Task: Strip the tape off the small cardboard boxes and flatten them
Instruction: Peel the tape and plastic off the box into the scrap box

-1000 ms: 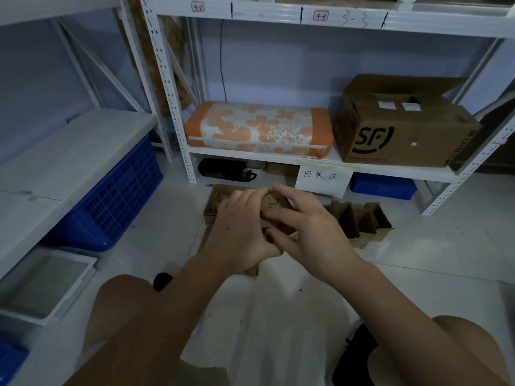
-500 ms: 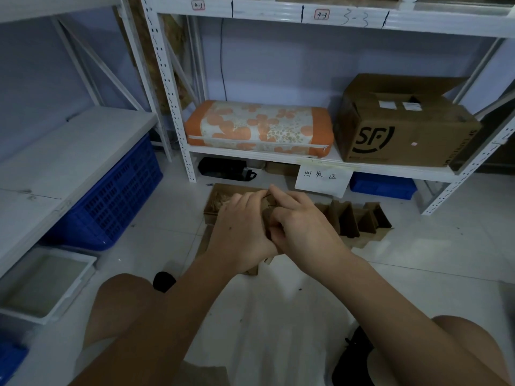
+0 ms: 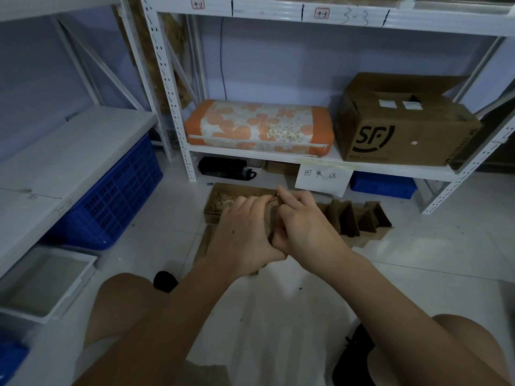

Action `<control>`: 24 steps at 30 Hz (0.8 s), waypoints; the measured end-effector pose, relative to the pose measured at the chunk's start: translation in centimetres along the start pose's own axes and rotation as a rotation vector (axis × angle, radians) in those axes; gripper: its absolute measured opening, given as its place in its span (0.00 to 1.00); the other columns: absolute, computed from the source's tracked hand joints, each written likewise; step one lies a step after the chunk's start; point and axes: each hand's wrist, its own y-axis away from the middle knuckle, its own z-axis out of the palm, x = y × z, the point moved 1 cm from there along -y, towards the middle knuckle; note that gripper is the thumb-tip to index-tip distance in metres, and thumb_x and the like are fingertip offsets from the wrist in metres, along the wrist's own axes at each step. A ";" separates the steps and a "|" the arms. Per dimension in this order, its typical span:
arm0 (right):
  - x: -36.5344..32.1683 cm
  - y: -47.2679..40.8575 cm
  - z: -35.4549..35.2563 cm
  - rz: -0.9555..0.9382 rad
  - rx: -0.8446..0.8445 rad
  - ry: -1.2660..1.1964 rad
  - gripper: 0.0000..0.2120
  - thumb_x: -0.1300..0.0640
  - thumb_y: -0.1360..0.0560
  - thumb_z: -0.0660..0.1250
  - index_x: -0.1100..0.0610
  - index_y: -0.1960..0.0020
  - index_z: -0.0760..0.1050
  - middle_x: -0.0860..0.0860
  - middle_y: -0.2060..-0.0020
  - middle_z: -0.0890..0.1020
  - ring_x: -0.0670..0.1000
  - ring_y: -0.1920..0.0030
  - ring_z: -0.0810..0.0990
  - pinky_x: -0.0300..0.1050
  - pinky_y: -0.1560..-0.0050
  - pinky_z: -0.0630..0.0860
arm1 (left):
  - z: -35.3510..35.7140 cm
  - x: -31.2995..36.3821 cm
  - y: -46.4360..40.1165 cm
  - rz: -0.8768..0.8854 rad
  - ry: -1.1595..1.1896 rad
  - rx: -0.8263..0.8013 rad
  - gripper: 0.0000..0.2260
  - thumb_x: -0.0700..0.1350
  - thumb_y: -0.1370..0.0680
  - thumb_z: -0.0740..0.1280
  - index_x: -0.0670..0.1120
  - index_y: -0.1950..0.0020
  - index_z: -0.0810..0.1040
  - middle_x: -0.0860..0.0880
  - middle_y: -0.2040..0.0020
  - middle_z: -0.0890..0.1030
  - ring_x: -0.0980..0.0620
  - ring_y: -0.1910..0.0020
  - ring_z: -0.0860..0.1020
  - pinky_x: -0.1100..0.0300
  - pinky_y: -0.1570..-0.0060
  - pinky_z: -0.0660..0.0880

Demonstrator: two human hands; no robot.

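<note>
The person crouched on the floor (image 3: 418, 274) in front of the white shelf rack (image 3: 278, 157), both arms stretched out ahead. Between the two hands sat a small cardboard box (image 3: 271, 218), raised off the floor and almost swallowed by them; only a narrow brown strip of it showed in the gap where the hands met. The left hand (image 3: 245, 232) wrapped it from its own side, fingers (image 3: 257, 200) curled over the top edge. The right hand (image 3: 303, 229) closed in from the other side, its fingers folded down onto the cardboard and its forefinger bent up at the top, pinching there against the left hand's fingertips. Whether tape lay under that pinch I could not tell; the hands hid it.

Just behind the hands, toward the rack, an open cardboard tray (image 3: 223, 199) with pale scraps lay on the floor, and to the right of the hands stood a cluster of folded brown cardboard pieces (image 3: 359, 221). A paper sign (image 3: 323, 179) with handwritten characters hung from the rack's lower shelf above them. On that shelf rested an orange flowered cushion (image 3: 259, 129) and, to its right, a large carton (image 3: 404, 129) printed SF. Left of the rack a blue crate (image 3: 111, 201) sat under a side shelf.
</note>
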 end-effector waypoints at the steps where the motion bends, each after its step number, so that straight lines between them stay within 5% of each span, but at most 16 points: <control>1: 0.2 0.1 -0.2 -0.007 -0.002 -0.023 0.08 0.55 0.23 0.67 0.59 0.52 0.80 0.55 0.22 0.65 0.55 0.32 0.66 0.36 0.35 0.62 | 0.0 0.0 0.1 -0.006 0.007 -0.003 0.42 0.64 0.39 0.69 0.48 0.28 0.73 0.55 0.41 0.77 0.51 0.43 0.73 0.48 0.41 0.74; 4: 0.8 0.4 -0.7 -0.009 -0.022 -0.122 0.06 0.53 0.26 0.72 0.56 0.55 0.79 0.50 0.22 0.65 0.49 0.32 0.64 0.29 0.43 0.57 | 0.0 -0.1 0.1 -0.001 0.009 0.017 0.41 0.62 0.39 0.72 0.48 0.28 0.73 0.55 0.41 0.77 0.52 0.43 0.72 0.51 0.41 0.73; 11: 1.1 0.5 -0.3 -0.001 0.070 -0.237 0.04 0.56 0.32 0.75 0.52 0.60 0.81 0.50 0.25 0.70 0.56 0.44 0.75 0.45 0.47 0.70 | -0.2 0.0 -0.1 -0.006 0.056 0.015 0.44 0.63 0.40 0.72 0.49 0.27 0.71 0.56 0.40 0.76 0.53 0.42 0.71 0.52 0.41 0.72; 18: 0.7 0.6 0.1 -0.029 0.164 -0.148 0.05 0.59 0.36 0.74 0.53 0.67 0.79 0.52 0.30 0.77 0.58 0.60 0.74 0.45 0.60 0.73 | 0.2 0.2 0.2 0.002 0.065 0.032 0.44 0.63 0.40 0.75 0.46 0.27 0.72 0.53 0.40 0.77 0.51 0.42 0.72 0.50 0.40 0.73; 21: 0.7 0.6 0.1 -0.059 0.163 -0.101 0.07 0.60 0.38 0.75 0.52 0.68 0.78 0.53 0.31 0.78 0.56 0.62 0.73 0.43 0.64 0.69 | 0.4 0.2 0.2 0.007 0.067 0.053 0.44 0.63 0.40 0.75 0.45 0.28 0.72 0.53 0.40 0.78 0.50 0.42 0.73 0.50 0.42 0.74; 24: 0.5 0.6 -0.1 -0.057 0.173 -0.061 0.07 0.60 0.37 0.76 0.53 0.67 0.79 0.53 0.31 0.78 0.56 0.61 0.73 0.47 0.65 0.75 | 0.4 0.4 0.1 0.007 0.071 0.073 0.43 0.62 0.39 0.77 0.46 0.28 0.73 0.53 0.41 0.78 0.50 0.43 0.73 0.50 0.43 0.74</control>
